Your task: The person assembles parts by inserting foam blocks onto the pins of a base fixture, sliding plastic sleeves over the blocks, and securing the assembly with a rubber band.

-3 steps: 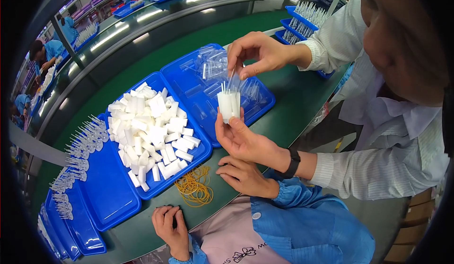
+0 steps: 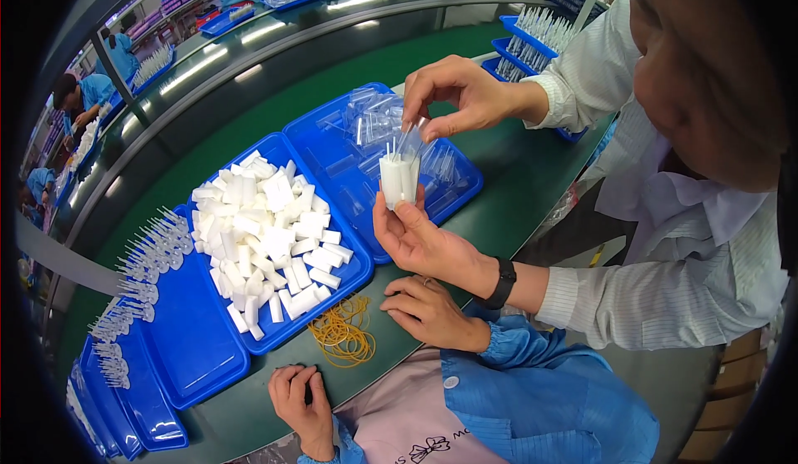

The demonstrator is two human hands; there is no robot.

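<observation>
My left hand (image 2: 301, 406) rests at the near edge of the green table, holding nothing, its fingers loosely bent and apart. My right hand (image 2: 434, 313) lies on the edge farther right, fingers spread and nothing in them. Between my hands is a pile of yellow rubber bands (image 2: 345, 333). Above my right hand, a co-worker in a white striped sleeve holds a bundle of white cylinders (image 2: 399, 183) with thin white sticks standing out of its top. The co-worker's other hand (image 2: 465, 98) pinches a clear plastic piece (image 2: 411, 140) at that bundle's upper end.
A blue tray (image 2: 264, 346) holds a heap of white cylinders (image 2: 266, 231). Behind it, another blue tray (image 2: 301, 131) contains clear plastic pieces. At left, thin-stemmed clear parts (image 2: 154, 248) line further blue trays. Stacked trays (image 2: 507, 52) stand at the far right; other workers sit beyond.
The co-worker's lower hand has shifted slightly left with the white bundle. The clear piece is tilted a little differently. Both my hands stay where they were.
</observation>
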